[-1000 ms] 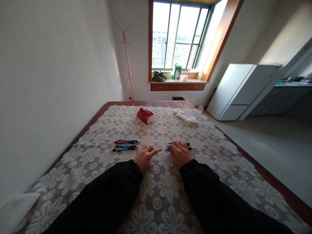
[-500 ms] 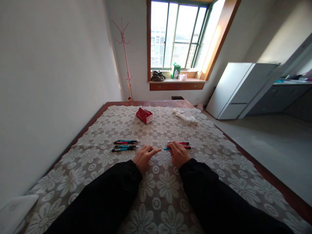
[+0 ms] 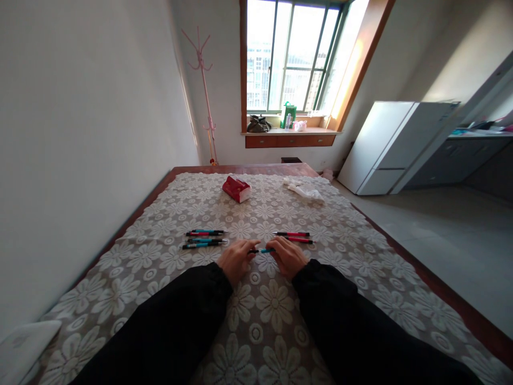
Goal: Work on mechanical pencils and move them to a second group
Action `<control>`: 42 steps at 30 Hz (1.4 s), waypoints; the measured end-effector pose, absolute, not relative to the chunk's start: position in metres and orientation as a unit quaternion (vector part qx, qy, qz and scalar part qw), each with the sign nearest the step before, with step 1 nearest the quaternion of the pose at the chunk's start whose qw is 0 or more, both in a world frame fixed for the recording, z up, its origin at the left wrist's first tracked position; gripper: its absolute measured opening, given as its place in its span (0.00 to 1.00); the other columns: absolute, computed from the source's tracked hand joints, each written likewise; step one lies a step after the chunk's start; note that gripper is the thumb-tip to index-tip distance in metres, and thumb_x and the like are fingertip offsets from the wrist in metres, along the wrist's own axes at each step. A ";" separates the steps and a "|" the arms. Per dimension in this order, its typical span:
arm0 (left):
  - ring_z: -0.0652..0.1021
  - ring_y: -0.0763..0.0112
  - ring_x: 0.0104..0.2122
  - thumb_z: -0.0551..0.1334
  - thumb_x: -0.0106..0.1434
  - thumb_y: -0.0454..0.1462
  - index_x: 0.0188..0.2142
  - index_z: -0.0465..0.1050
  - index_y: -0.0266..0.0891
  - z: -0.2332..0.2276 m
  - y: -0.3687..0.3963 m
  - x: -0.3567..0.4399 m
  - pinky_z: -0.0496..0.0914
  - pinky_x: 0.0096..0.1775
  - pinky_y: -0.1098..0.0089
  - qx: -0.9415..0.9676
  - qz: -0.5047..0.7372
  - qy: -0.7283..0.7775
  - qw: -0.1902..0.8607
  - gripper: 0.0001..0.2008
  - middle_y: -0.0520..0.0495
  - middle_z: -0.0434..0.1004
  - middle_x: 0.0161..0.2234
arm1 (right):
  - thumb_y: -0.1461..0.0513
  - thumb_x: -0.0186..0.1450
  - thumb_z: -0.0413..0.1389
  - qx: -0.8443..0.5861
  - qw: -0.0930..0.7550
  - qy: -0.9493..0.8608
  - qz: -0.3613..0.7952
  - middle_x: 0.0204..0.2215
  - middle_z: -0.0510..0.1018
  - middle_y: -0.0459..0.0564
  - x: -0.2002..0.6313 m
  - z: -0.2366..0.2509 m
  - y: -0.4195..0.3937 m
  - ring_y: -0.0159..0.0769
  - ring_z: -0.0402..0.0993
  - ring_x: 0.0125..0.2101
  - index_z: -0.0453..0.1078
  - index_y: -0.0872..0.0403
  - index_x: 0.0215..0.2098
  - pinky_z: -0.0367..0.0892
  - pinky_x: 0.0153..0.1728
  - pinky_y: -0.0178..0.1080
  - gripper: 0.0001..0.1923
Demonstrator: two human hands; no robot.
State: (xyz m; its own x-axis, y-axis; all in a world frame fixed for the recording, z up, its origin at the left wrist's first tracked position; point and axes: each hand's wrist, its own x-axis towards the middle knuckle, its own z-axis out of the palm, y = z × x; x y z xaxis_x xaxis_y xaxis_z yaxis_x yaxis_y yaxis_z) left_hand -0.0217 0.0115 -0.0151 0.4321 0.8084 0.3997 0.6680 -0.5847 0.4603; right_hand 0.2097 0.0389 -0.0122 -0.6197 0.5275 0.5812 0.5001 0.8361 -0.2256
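Both hands — left hand [image 3: 235, 259], right hand [image 3: 289, 256] — pinch the blue pen [image 3: 262, 251] between them, its length running left–right.

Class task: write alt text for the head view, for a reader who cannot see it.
Two hands, left and right, hold a blue pen between them over a lace cloth. Four pens lie to the left, two red pens to the right.

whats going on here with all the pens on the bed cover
A person in black sleeves holds a blue pen between the left hand and the right hand, low over the flowered lace cover. Four pens lie grouped to the left and two red pens lie just beyond the right hand. A red packet sits farther back.
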 end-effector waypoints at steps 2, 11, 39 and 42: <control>0.79 0.64 0.45 0.60 0.68 0.30 0.51 0.73 0.41 -0.015 0.012 -0.022 0.74 0.50 0.64 0.830 0.301 0.458 0.104 0.13 0.45 0.80 0.45 | 0.66 0.69 0.51 -0.278 0.331 -0.901 0.031 0.39 0.76 0.53 0.209 -0.012 0.038 0.40 0.74 0.40 0.65 0.52 0.46 0.72 0.42 0.40 0.08; 0.80 0.68 0.40 0.61 0.70 0.34 0.46 0.75 0.41 -0.012 0.010 -0.024 0.75 0.45 0.68 0.849 0.336 0.397 0.090 0.07 0.48 0.81 0.39 | 0.62 0.72 0.51 -0.264 0.334 -0.905 -0.005 0.33 0.80 0.51 0.211 -0.017 0.043 0.38 0.77 0.34 0.70 0.52 0.43 0.70 0.37 0.39 0.06; 0.79 0.70 0.36 0.63 0.67 0.33 0.41 0.77 0.40 -0.007 0.007 -0.023 0.74 0.41 0.71 0.823 0.392 0.397 0.113 0.04 0.48 0.80 0.35 | 0.55 0.75 0.47 -0.304 0.319 -0.897 -0.027 0.29 0.79 0.48 0.211 -0.019 0.039 0.35 0.74 0.30 0.71 0.53 0.39 0.62 0.34 0.38 0.15; 0.79 0.70 0.35 0.64 0.67 0.33 0.41 0.77 0.40 -0.006 0.007 -0.022 0.74 0.40 0.71 0.822 0.393 0.397 0.114 0.04 0.48 0.80 0.35 | 0.55 0.76 0.46 -0.306 0.317 -0.897 -0.043 0.29 0.80 0.48 0.210 -0.017 0.039 0.35 0.73 0.31 0.71 0.53 0.38 0.60 0.35 0.39 0.16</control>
